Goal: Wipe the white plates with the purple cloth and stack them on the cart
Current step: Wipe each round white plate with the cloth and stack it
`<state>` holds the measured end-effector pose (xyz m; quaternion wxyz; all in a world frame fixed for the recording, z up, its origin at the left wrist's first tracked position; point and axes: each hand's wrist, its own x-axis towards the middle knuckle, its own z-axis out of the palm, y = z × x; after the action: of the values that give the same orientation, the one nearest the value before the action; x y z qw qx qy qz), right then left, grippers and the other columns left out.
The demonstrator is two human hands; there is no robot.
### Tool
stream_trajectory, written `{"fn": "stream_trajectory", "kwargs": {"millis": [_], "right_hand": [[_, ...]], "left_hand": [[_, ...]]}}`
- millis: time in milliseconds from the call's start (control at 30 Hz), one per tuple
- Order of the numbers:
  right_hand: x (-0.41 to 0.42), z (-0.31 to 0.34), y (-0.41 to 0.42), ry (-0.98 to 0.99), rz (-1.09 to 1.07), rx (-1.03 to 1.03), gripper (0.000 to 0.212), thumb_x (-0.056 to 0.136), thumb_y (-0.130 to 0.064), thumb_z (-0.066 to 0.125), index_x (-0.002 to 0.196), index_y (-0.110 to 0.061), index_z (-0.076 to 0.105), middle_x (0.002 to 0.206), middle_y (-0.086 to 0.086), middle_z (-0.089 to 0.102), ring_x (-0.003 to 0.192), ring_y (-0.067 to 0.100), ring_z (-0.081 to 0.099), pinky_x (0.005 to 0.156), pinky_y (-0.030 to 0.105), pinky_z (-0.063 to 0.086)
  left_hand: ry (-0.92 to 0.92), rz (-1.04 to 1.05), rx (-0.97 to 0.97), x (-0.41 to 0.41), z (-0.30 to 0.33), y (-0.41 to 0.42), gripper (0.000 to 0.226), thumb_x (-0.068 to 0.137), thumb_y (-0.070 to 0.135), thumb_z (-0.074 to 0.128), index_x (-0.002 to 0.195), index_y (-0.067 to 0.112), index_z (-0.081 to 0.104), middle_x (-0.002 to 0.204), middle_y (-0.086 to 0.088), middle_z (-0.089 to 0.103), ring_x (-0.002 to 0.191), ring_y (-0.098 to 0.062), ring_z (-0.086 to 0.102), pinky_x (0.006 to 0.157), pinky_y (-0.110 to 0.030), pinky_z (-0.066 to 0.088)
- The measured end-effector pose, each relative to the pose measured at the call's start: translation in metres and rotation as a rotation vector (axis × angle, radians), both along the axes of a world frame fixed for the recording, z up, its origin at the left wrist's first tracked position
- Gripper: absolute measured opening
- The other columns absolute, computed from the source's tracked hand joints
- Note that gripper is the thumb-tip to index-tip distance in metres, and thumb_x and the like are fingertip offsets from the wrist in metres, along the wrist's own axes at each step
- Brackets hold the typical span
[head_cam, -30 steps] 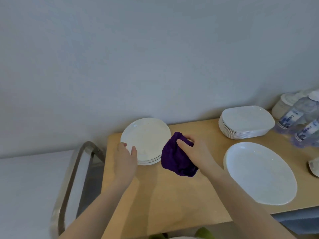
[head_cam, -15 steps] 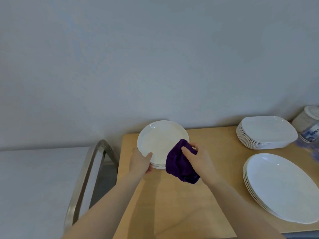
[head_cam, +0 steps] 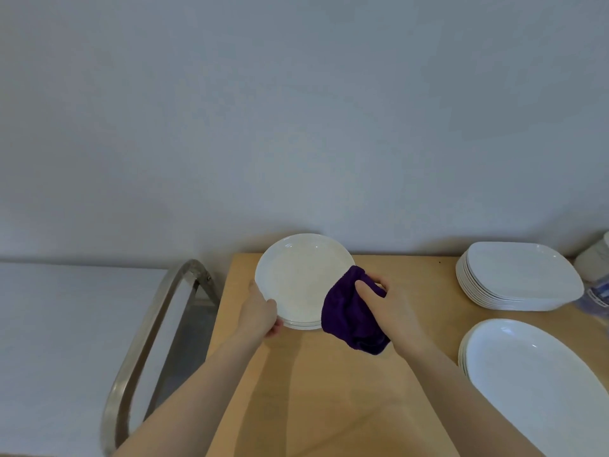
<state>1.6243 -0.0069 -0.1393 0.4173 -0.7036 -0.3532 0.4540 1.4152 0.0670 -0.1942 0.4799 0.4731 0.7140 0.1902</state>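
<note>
Round white plate [head_cam: 301, 280] sits on top of a short stack of round plates [head_cam: 303, 324] at the far left end of the wooden table [head_cam: 329, 390], near the wall. Left hand [head_cam: 258, 313] grips the top plate's rim at about 8 o'clock, thumb over the edge, fingers curled underneath; whether the plate is lifted off the stack, cannot tell. Right hand [head_cam: 392, 313] clenches the bunched purple cloth [head_cam: 351, 316] at the plate's 4 o'clock, cloth overlapping the rim there and hanging down toward the table. Thumb lies across the top of the cloth.

At 3 o'clock from the round plates, well apart, a stack of squarish white plates [head_cam: 517, 278] by the wall. At 5 o'clock, a stack of large oval plates [head_cam: 540, 384], cut off by the frame's right edge. Metal cart handle [head_cam: 155, 328] curves just beside the table's left edge, at 9 o'clock. Blurred white and bluish objects at the far right edge, cannot identify.
</note>
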Motion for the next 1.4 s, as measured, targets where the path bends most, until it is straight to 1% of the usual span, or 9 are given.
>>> {"fn": "stream_trajectory", "kwargs": {"millis": [300, 600, 667, 800, 1000, 1067, 1167, 1267, 1400], "right_hand": [[0.010, -0.001, 0.002, -0.009, 0.019, -0.007, 0.007, 0.092, -0.030, 0.057, 0.092, -0.037, 0.059, 0.093, -0.007, 0.069, 0.085, 0.013, 0.067, 0.081, 0.037, 0.057], [0.004, -0.015, 0.010, -0.001, 0.053, -0.088, 0.012, 0.091, -0.030, 0.056, 0.100, -0.025, 0.062, 0.093, -0.005, 0.069, 0.085, 0.013, 0.067, 0.078, 0.034, 0.056], [0.003, -0.018, 0.011, -0.002, 0.058, -0.103, 0.013, 0.091, -0.030, 0.056, 0.101, -0.024, 0.063, 0.093, -0.004, 0.069, 0.085, 0.015, 0.067, 0.079, 0.035, 0.056], [0.002, -0.021, 0.011, 0.005, 0.043, -0.116, 0.014, 0.090, -0.031, 0.056, 0.101, -0.024, 0.062, 0.095, -0.002, 0.069, 0.086, 0.016, 0.067, 0.079, 0.037, 0.056], [0.002, -0.022, 0.007, 0.019, 0.006, -0.086, 0.011, 0.092, -0.030, 0.056, 0.101, -0.028, 0.062, 0.095, -0.005, 0.069, 0.087, 0.015, 0.066, 0.080, 0.037, 0.056], [0.003, -0.022, 0.002, 0.052, -0.031, -0.065, 0.007, 0.094, -0.028, 0.055, 0.097, -0.031, 0.061, 0.096, -0.006, 0.068, 0.088, 0.014, 0.065, 0.078, 0.035, 0.055], [0.010, -0.021, -0.006, 0.090, -0.106, -0.054, 0.010, 0.094, -0.027, 0.056, 0.102, -0.029, 0.062, 0.099, -0.005, 0.067, 0.092, 0.015, 0.064, 0.080, 0.035, 0.055], [0.020, -0.014, -0.011, 0.132, -0.177, -0.041, 0.010, 0.094, -0.026, 0.057, 0.100, -0.030, 0.062, 0.099, -0.003, 0.068, 0.093, 0.019, 0.064, 0.086, 0.043, 0.056], [0.031, 0.005, -0.012, 0.161, -0.231, 0.004, 0.011, 0.094, -0.026, 0.057, 0.101, -0.031, 0.063, 0.099, -0.002, 0.069, 0.093, 0.020, 0.065, 0.084, 0.042, 0.056]], "left_hand": [[-0.009, 0.073, 0.091, 0.004, -0.001, -0.005, 0.059, 0.088, -0.002, 0.031, 0.143, 0.021, 0.033, 0.068, -0.015, 0.062, 0.045, -0.018, 0.053, 0.038, -0.020, 0.041], [0.006, 0.092, 0.257, -0.001, 0.009, -0.008, 0.053, 0.092, 0.006, 0.041, 0.141, 0.024, 0.032, 0.075, -0.014, 0.062, 0.050, -0.018, 0.058, 0.044, -0.025, 0.047], [0.012, 0.081, 0.238, -0.003, 0.012, -0.007, 0.054, 0.091, 0.007, 0.040, 0.141, 0.024, 0.031, 0.080, -0.013, 0.064, 0.057, -0.022, 0.062, 0.046, -0.028, 0.051], [-0.006, 0.049, 0.255, -0.005, 0.011, -0.006, 0.054, 0.089, 0.010, 0.044, 0.140, 0.025, 0.032, 0.114, -0.006, 0.057, 0.080, -0.025, 0.064, 0.046, -0.032, 0.056], [-0.154, 0.083, 0.252, -0.004, 0.013, -0.005, 0.056, 0.089, 0.001, 0.040, 0.140, 0.023, 0.034, 0.126, -0.002, 0.051, 0.107, -0.026, 0.054, 0.063, -0.044, 0.061], [-0.204, 0.095, 0.260, -0.004, 0.013, -0.009, 0.057, 0.090, -0.001, 0.039, 0.141, 0.024, 0.033, 0.129, -0.001, 0.048, 0.112, -0.025, 0.051, 0.064, -0.040, 0.062], [-0.288, 0.119, 0.271, -0.006, 0.016, -0.016, 0.055, 0.091, -0.004, 0.038, 0.139, 0.023, 0.036, 0.130, 0.000, 0.046, 0.113, -0.024, 0.050, 0.060, -0.032, 0.060], [-0.352, 0.145, 0.293, -0.010, 0.021, -0.022, 0.054, 0.093, -0.003, 0.037, 0.138, 0.027, 0.036, 0.131, 0.000, 0.044, 0.111, -0.024, 0.053, 0.063, -0.036, 0.061], [-0.404, 0.164, 0.310, -0.013, 0.032, -0.030, 0.055, 0.096, -0.003, 0.037, 0.143, 0.026, 0.033, 0.125, 0.000, 0.050, 0.095, -0.019, 0.060, 0.070, -0.043, 0.061]]}}
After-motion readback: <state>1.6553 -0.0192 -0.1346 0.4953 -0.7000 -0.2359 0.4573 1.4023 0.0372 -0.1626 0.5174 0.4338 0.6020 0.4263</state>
